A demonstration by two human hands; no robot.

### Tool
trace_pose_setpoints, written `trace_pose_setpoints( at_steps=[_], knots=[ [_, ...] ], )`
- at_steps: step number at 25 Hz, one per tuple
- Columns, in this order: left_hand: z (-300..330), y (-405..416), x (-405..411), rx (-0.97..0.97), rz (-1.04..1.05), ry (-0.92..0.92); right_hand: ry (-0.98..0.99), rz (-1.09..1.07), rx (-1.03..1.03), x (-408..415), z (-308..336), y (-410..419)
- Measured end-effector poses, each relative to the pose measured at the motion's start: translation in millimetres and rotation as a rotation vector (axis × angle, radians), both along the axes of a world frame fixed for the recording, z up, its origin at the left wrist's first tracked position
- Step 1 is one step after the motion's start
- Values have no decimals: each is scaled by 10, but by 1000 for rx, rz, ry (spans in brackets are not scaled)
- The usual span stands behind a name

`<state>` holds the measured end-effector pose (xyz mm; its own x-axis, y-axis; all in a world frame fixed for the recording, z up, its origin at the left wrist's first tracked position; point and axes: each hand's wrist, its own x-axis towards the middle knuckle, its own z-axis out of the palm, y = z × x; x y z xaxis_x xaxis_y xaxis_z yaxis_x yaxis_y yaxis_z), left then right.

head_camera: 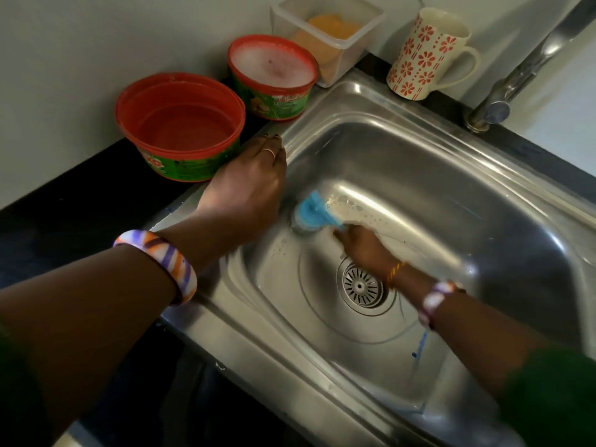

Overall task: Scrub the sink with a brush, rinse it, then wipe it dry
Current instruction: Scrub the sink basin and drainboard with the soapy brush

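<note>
brush at the sink's left wall

the right hand [361, 245] grips a blurred blue brush [314, 211], its head just beyond the fingers against the steel sink [435, 175] wall. the left hand [248, 185] rests flat on the rim, fingers straight, holding nothing.

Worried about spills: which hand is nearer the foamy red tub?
Left. The left hand rests on the sink's rim just below the foamy red tub; the right hand holds the brush in the basin.
</note>
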<state>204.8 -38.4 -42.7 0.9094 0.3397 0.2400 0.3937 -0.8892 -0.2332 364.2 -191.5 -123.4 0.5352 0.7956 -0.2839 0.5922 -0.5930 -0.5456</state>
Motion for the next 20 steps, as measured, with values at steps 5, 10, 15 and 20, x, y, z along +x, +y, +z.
trace_pose_setpoints(
  at_steps=[5,10,15,20],
  knots=[
    [11,3,-4,38,0,18,-60,153,-39,-223,-96,-190],
    [45,-10,-21,80,-37,53,-109,-204,-72,133,23,-431],
    [50,-29,-22,-36,1,9,-100,-91,-106,-99,-28,-696],
    [59,-41,-26,-107,8,-13,-96,-172,-94,-97,8,-523]
  ],
)
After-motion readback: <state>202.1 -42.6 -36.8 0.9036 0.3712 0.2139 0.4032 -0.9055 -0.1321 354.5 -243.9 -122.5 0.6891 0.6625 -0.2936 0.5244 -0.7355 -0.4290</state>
